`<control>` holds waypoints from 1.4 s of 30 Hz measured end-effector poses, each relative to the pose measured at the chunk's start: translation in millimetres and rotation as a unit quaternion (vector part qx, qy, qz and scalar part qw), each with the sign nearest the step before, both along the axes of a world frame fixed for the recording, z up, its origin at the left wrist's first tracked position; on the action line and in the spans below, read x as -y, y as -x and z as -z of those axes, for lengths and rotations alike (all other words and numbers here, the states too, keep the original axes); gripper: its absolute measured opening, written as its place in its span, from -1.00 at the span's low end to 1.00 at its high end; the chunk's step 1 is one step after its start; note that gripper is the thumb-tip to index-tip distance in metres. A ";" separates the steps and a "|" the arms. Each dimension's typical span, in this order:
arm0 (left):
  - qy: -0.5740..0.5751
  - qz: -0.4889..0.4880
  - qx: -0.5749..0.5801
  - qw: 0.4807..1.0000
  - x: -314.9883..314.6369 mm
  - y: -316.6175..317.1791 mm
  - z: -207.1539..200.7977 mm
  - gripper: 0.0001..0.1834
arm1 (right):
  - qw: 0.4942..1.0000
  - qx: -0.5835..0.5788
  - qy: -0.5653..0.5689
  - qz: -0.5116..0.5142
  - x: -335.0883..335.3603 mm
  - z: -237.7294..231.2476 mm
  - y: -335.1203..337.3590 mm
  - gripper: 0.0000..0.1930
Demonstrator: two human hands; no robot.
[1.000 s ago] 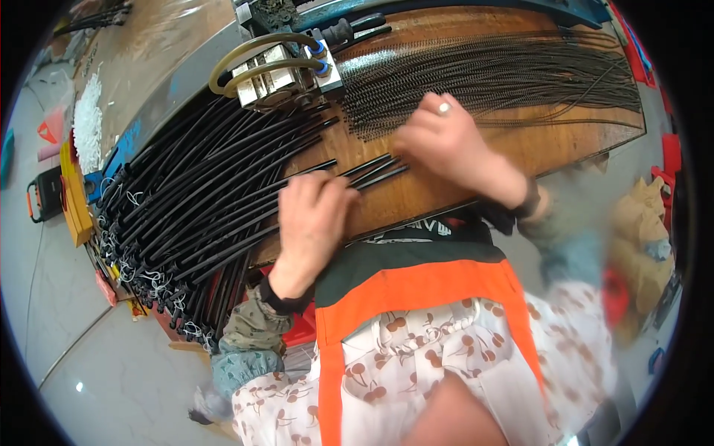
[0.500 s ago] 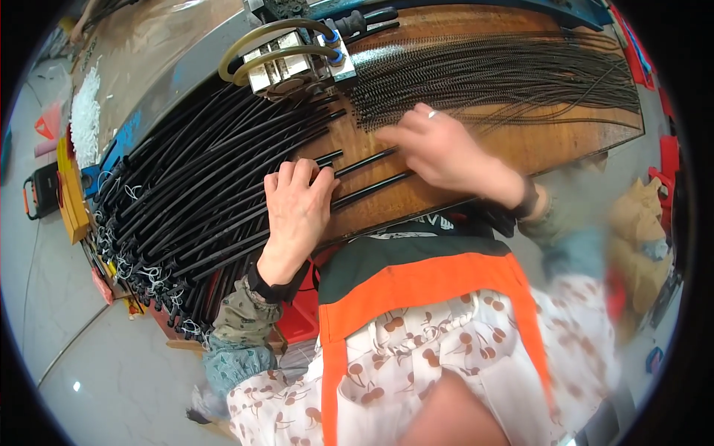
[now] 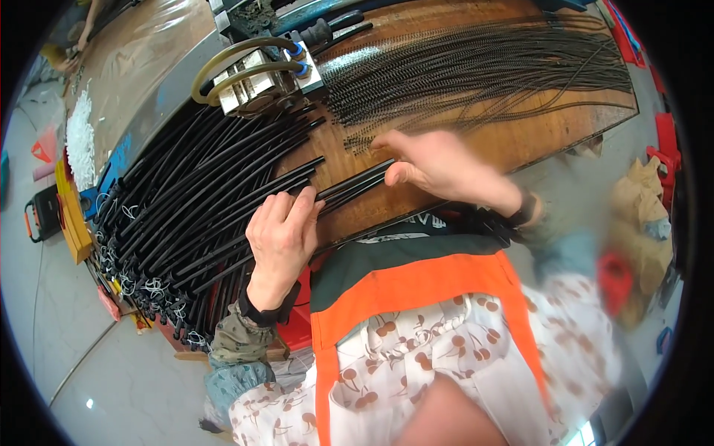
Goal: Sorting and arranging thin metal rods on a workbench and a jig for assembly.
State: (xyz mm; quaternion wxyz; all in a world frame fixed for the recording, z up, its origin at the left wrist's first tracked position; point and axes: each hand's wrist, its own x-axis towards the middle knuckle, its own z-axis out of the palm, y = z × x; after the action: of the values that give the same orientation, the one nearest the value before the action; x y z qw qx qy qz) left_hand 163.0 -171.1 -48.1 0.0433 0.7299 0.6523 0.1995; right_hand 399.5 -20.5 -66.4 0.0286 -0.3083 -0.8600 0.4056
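Long black tubes (image 3: 216, 182) lie in a fanned bundle on the left part of the wooden table, white ties at their far-left ends. My left hand (image 3: 281, 234) is closed, fingers curled over a few tubes near the front edge. A small group of tubes (image 3: 353, 184) extends right from under it. At their right ends is my right hand (image 3: 439, 167), slightly blurred, its index finger and thumb apart around the ends; its other fingers are mostly hidden. Thin dark coil springs (image 3: 476, 70) lie in a wide layer beyond my right hand.
A metal clamp device (image 3: 256, 83) with two yellowish hoses stands at the table's back, between tubes and springs. The wooden tabletop (image 3: 520, 145) ends in a slanting front edge. White bits (image 3: 80, 141) are piled at the far left. A red holder (image 3: 664, 160) is at the right.
My right hand's thumb and index finger have spread apart at the tube ends. The tubes between my hands now lie closer together. The whole view has shifted slightly.
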 end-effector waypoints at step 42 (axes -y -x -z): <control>0.020 0.020 0.030 0.999 -10.7 -4.0 -6.7 -0.85 | 0.942 -0.312 -0.124 -0.030 3.4 34.0 12.4 -0.72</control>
State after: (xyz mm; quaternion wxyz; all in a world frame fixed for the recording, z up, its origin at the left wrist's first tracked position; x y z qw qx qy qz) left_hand 167.0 -160.4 -41.5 0.0817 0.7353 0.6399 0.2076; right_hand 387.2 -23.9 -100.4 0.3208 -0.1345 -0.8604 0.3724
